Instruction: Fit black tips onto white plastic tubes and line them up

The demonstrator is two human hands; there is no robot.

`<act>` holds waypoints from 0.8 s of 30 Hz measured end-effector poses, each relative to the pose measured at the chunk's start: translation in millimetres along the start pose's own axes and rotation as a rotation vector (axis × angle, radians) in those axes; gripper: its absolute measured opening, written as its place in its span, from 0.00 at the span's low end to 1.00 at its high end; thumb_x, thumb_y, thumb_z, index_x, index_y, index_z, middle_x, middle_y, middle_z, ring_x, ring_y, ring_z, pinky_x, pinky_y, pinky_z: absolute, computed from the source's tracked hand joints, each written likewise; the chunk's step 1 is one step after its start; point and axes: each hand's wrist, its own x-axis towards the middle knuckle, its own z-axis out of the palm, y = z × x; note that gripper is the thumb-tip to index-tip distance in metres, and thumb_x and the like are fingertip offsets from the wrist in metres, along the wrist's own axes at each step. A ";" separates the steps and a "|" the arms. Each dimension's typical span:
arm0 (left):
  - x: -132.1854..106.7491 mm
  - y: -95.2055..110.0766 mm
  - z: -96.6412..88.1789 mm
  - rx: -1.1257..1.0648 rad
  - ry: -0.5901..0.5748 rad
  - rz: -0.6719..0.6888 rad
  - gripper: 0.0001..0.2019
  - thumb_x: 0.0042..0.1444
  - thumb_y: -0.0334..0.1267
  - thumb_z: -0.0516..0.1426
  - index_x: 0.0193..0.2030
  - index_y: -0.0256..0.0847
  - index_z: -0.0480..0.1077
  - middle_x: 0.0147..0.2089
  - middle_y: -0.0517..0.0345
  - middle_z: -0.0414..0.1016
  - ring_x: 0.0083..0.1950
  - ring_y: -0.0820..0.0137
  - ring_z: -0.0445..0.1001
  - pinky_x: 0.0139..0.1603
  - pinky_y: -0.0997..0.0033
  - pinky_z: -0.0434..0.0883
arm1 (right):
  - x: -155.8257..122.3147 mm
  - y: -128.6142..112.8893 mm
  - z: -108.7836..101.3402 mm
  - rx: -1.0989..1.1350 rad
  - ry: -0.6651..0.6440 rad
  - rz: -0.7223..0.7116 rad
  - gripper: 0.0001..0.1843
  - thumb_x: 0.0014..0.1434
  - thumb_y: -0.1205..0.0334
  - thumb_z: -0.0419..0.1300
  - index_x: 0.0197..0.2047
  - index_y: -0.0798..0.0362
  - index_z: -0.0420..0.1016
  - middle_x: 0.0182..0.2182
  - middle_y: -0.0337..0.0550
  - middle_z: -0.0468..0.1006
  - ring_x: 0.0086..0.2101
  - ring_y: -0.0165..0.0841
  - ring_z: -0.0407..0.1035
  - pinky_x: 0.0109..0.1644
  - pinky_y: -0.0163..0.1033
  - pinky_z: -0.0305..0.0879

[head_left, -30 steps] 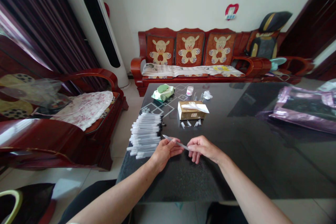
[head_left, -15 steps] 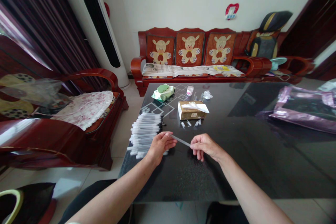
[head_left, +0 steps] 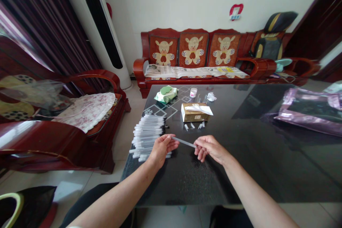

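Note:
Both my hands hold one thin clear pen tube just above the black table. My left hand pinches its left end, right beside a stack of white pens with dark caps at the table's left edge. My right hand pinches the tube's right end with closed fingers. Several small white caps lie beyond my hands, in front of a brown cardboard box.
A green wipes pack, a small cup and a crumpled wrapper sit at the far table end. A purple plastic bag lies at right. Red wooden armchair stands left, a sofa behind.
Both hands with the tube drifted slightly left and away toward the pen stack. My left hand slid along the tube to its end, so more tube now shows between the hands.

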 end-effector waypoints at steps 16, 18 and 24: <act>-2.8 -2.4 0.7 0.052 -0.025 0.025 0.11 0.50 0.30 0.62 0.41 0.33 0.70 0.34 0.52 0.76 0.36 0.68 0.78 0.40 0.70 0.76 | 0.7 5.5 -3.2 0.000 -0.002 -0.004 0.14 0.55 0.57 0.62 0.35 0.61 0.72 0.23 0.47 0.79 0.19 0.32 0.74 0.20 0.33 0.70; -1.9 -3.1 0.2 0.062 -0.035 0.032 0.12 0.50 0.34 0.62 0.41 0.33 0.70 0.34 0.51 0.76 0.36 0.68 0.78 0.40 0.70 0.75 | 1.0 6.1 -3.0 0.001 -0.004 0.000 0.14 0.54 0.57 0.62 0.35 0.61 0.72 0.24 0.47 0.79 0.19 0.32 0.74 0.19 0.33 0.70; -2.1 -2.7 -0.2 0.083 -0.034 0.011 0.14 0.52 0.41 0.61 0.40 0.32 0.71 0.34 0.47 0.77 0.37 0.66 0.78 0.39 0.70 0.75 | 1.2 4.5 -2.9 0.012 0.034 -0.019 0.15 0.52 0.56 0.63 0.35 0.61 0.74 0.22 0.46 0.79 0.18 0.32 0.73 0.18 0.33 0.69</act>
